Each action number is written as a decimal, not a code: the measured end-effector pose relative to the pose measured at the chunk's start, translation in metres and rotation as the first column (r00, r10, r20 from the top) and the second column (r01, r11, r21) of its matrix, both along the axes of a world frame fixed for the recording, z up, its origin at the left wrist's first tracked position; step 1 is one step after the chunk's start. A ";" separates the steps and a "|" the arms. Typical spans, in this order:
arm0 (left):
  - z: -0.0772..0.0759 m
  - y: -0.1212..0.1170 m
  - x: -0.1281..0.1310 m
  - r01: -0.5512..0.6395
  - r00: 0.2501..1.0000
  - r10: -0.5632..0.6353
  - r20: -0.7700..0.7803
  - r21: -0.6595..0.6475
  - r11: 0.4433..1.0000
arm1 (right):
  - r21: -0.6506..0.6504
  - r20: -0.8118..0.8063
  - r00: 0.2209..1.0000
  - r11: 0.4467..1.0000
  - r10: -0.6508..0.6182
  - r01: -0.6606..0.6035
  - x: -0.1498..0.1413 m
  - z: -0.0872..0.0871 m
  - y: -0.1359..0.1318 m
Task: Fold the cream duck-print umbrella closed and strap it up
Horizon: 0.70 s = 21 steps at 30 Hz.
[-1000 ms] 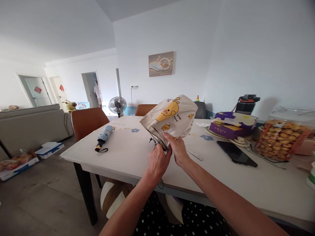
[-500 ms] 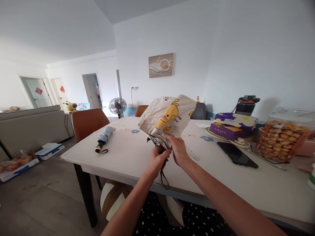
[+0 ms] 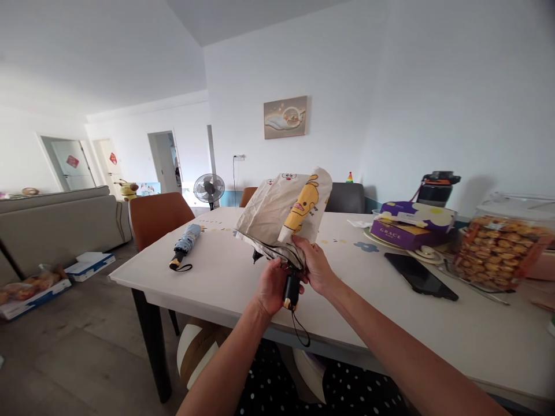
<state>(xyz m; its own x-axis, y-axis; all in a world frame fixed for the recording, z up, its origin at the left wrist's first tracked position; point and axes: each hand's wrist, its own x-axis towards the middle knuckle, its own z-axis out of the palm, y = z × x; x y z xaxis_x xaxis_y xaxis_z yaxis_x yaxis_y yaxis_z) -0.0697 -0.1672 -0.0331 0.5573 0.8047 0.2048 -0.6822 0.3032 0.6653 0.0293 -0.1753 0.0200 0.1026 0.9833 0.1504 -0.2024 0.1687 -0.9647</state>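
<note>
A cream folding umbrella (image 3: 284,209) printed with a yellow duck is held upright above the white table (image 3: 225,277), its canopy loose and half gathered. My left hand (image 3: 271,287) is closed round its black handle, whose wrist cord dangles below. My right hand (image 3: 315,267) pinches the canopy's lower edge just above the handle. A second, blue folding umbrella (image 3: 185,243) lies rolled up on the table's left end.
A black phone (image 3: 420,277), a purple box (image 3: 405,221) on a plate and a jar of snacks (image 3: 498,249) stand at the right. Brown chairs (image 3: 156,215) line the table's far side. A fan (image 3: 208,189) and a sofa (image 3: 52,222) stand beyond.
The umbrella has tipped more upright and its canopy has drawn in. My left hand slid down, so the black handle and its cord now show.
</note>
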 end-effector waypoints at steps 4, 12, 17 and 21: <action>-0.011 0.008 0.000 0.014 0.994 -0.017 -0.103 -0.034 0.999 | -0.041 -0.016 1.000 0.999 0.007 -0.008 0.002 -0.007 0.000; -0.011 0.008 0.000 0.102 0.984 -0.101 -0.144 -0.002 0.995 | -0.017 0.086 0.996 1.000 0.011 -0.010 0.012 -0.012 -0.001; -0.005 0.002 0.000 0.151 0.971 -0.126 -0.203 0.115 0.982 | 0.035 0.159 0.987 0.999 -0.025 0.020 0.018 -0.009 -0.002; -0.004 0.001 0.002 0.160 0.948 -0.119 -0.294 0.120 0.980 | -0.011 0.225 0.972 0.998 0.062 -0.061 0.021 -0.007 -0.004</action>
<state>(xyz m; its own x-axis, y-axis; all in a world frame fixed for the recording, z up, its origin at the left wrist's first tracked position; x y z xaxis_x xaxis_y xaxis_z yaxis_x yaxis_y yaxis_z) -0.0681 -0.1658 -0.0366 0.7136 0.6889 0.1274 -0.4167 0.2712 0.8676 0.0500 -0.1795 0.0126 0.0062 0.9872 0.1593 0.0099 0.1592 -0.9872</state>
